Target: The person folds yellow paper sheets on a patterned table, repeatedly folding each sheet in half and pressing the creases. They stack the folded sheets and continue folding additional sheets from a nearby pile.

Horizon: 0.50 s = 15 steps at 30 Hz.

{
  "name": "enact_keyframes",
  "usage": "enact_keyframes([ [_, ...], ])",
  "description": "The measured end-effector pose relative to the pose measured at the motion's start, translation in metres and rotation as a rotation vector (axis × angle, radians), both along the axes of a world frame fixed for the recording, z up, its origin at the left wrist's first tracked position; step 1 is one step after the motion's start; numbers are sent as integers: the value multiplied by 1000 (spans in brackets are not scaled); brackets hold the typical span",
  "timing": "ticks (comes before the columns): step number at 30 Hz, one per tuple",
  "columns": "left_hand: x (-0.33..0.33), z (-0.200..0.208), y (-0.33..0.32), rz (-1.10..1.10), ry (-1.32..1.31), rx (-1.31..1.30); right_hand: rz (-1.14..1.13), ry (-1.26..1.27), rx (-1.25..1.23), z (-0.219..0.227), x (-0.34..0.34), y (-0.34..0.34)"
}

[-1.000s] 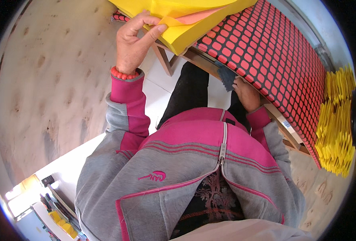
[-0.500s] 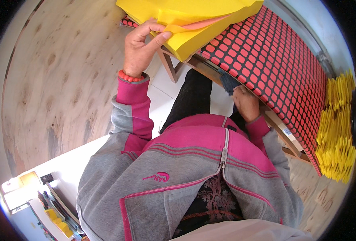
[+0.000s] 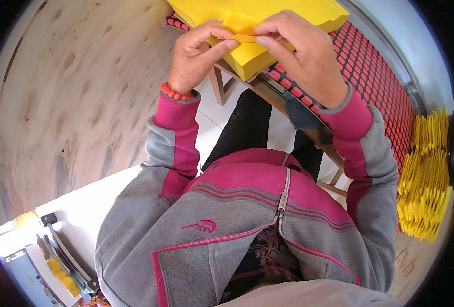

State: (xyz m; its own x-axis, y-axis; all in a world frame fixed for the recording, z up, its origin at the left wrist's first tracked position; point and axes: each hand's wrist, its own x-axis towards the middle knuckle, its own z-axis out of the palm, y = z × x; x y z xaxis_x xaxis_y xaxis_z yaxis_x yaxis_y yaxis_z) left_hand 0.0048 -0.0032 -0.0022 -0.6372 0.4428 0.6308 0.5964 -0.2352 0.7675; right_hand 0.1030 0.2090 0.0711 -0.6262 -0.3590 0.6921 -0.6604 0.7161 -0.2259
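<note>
A thick stack of yellow paper sheets (image 3: pixel 301 14) lies at the near edge of a table covered in red-and-black patterned cloth (image 3: pixel 365 69). At the stack's near side, my left hand (image 3: pixel 193 59) pinches the edge of a folded yellow sheet (image 3: pixel 244 38) between thumb and fingers. A red bead bracelet (image 3: pixel 176 93) circles that wrist. From the right, my right hand (image 3: pixel 311 56) grips the same folded edge, its thumb close to the left thumb. Both hands partly hide the sheet, and the stack's far end runs out of the picture.
A wide wooden board (image 3: pixel 78 107) fills the left side. Many folded yellow paper pieces (image 3: pixel 424 184) are piled at the far right by the wall. Dark blue cloth (image 3: pixel 304 113) hangs below the table edge, above my legs. Several items stand on a shelf at lower left.
My right hand has come up from beside the blue cloth under the table edge to the folded sheet. My left hand stays on the sheet, shifted slightly right in view. The pink opening no longer shows.
</note>
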Motion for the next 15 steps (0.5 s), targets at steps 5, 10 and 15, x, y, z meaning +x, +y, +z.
enact_keyframes([
  [5, -2, 0, -1, -5, 49, -19, -17, 143, -20, -20, -21, -11],
  [10, -4, -6, 0, 9, -6, -16, 10, -8, -106, -26, -21, -7],
  [15, -9, -8, -5, 23, 158, -90, 20, -81, -112, -26, -21, -6],
])
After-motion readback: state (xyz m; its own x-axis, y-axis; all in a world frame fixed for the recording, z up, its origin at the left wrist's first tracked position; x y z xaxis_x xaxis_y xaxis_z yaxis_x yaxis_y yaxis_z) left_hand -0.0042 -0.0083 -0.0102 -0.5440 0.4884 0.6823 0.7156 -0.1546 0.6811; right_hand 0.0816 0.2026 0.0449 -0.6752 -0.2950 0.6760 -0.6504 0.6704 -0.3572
